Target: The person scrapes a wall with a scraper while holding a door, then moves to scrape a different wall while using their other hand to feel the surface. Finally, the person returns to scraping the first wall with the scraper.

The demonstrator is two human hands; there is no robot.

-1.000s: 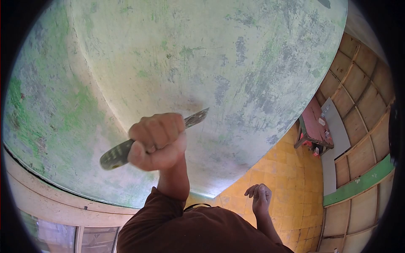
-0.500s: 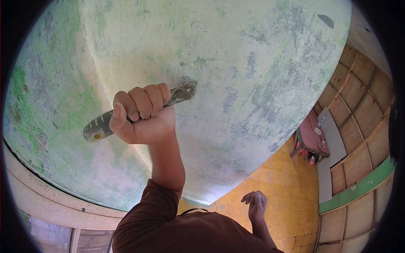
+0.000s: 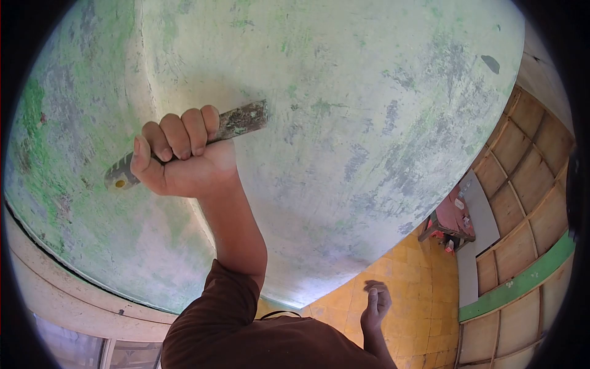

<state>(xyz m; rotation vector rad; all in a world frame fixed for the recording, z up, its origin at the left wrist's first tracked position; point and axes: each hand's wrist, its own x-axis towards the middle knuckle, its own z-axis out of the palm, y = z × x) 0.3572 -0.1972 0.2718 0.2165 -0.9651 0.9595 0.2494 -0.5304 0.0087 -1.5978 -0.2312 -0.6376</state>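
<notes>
The left hand (image 3: 178, 160) fists the grimy metal scraper (image 3: 236, 122) against the flaking green-white wall (image 3: 344, 92); it could gouge plaster. Right hand (image 3: 375, 304) hangs loosely curled, empty.

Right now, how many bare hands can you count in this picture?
2: the left hand raised, gripping a paint-crusted metal scraper against the green-stained plaster wall; the right hand low, empty.

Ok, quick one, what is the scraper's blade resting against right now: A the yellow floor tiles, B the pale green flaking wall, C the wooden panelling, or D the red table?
B: the left hand is fisted round the scraper, whose blade lies against the pale green flaking wall, while the right hand hangs free over the yellow floor tiles.
</notes>
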